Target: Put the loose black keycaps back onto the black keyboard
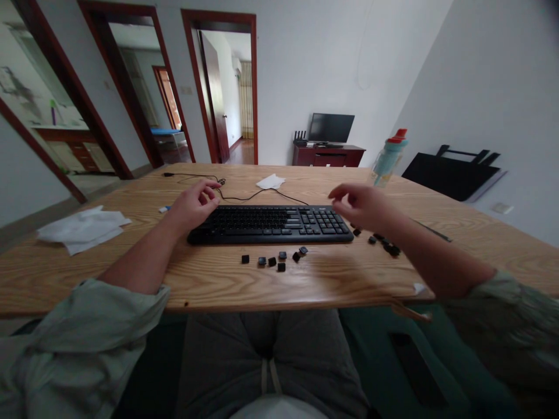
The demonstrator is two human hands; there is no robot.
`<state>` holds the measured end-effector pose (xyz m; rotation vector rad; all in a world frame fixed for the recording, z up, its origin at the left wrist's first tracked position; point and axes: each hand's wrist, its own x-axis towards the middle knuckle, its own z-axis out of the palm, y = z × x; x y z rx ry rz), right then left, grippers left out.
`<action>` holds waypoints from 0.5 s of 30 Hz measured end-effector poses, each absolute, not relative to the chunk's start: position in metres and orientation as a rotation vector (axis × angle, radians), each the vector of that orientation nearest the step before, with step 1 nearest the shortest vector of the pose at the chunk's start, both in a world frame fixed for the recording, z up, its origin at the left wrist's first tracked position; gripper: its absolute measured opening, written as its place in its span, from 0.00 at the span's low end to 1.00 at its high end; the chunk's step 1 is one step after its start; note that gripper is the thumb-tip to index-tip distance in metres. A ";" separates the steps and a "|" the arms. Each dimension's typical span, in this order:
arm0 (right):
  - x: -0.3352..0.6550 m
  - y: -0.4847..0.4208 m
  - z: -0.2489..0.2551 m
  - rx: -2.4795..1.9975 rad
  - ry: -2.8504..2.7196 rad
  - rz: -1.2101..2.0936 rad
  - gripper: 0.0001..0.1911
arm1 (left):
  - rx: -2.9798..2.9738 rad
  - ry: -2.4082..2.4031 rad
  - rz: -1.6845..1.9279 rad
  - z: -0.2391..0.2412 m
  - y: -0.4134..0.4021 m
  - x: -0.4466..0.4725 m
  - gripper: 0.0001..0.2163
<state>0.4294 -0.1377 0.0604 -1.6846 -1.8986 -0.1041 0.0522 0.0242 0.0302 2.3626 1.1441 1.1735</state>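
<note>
Lying crosswise, keyboard [271,224], number pad seemingly rightward.

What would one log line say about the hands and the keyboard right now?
left hand: at keyboard's left end | right hand: over right end, fingers pinched | keyboard: on table | loose keycaps: in front

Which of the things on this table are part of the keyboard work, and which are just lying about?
In hand:
keyboard
loose keycaps
more keycaps by the right hand
left hand at the keyboard's left end

Lying about:
white cloths
tissue
bottle
</note>
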 end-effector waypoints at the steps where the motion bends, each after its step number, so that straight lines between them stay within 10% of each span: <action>1: 0.458 -0.128 0.067 -1.772 -1.790 -0.144 0.07 | 2.362 1.146 1.170 0.030 0.024 0.052 0.20; 15: 0.595 -0.069 0.013 -2.354 -1.544 0.134 0.12 | 2.312 1.157 1.182 0.030 0.024 0.052 0.20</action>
